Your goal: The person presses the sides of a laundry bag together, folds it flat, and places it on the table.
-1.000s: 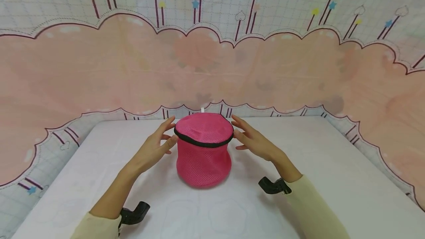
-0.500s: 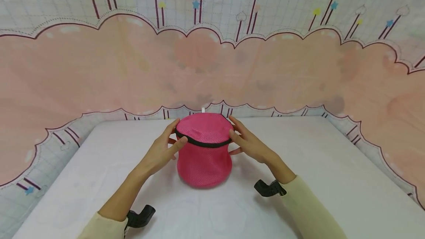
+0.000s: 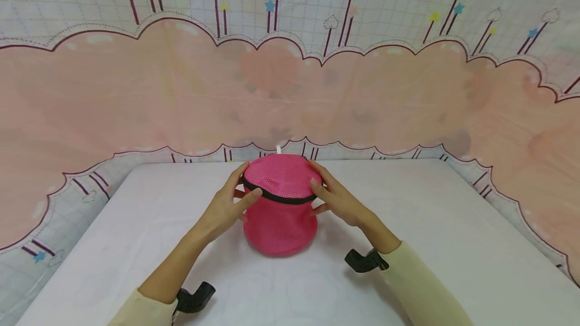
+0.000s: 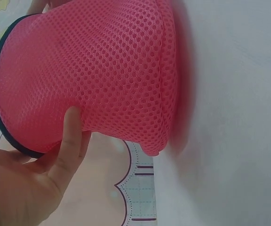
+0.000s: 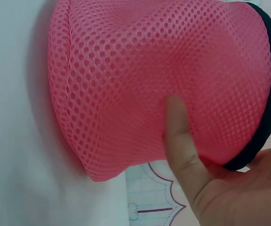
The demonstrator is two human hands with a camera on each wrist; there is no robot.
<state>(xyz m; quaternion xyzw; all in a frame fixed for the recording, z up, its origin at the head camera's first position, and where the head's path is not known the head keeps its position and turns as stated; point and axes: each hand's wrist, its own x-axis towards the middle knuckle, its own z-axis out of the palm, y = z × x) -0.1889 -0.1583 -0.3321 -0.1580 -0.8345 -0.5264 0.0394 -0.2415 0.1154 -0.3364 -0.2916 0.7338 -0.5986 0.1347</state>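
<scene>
A pink mesh laundry bag [image 3: 281, 228], round like a drum, stands upright on the white table in the head view. Black zipper trim [image 3: 285, 199] runs around its top edge, and a small white tab [image 3: 278, 149] pokes up behind. My left hand [image 3: 225, 209] grips the upper left side, thumb over the trim at the front. On the upper right side, my right hand [image 3: 345, 201] holds the bag, its thumb also on the trim. Both wrist views show one finger of each hand lying along the mesh wall [image 4: 112, 70]; the bag's far side is hidden.
The white table [image 3: 136, 215] stretches out around the bag. Behind it hangs a cloth [image 3: 181, 94] printed with peach clouds and candles. A black wrist camera [image 3: 196, 298] sits at the left cuff, another camera [image 3: 366, 261] at the right.
Both hands have closed in from beside the bag onto its upper sides, with the thumbs now over the trim. The bag's top has shifted slightly right while its base stays on the table.
</scene>
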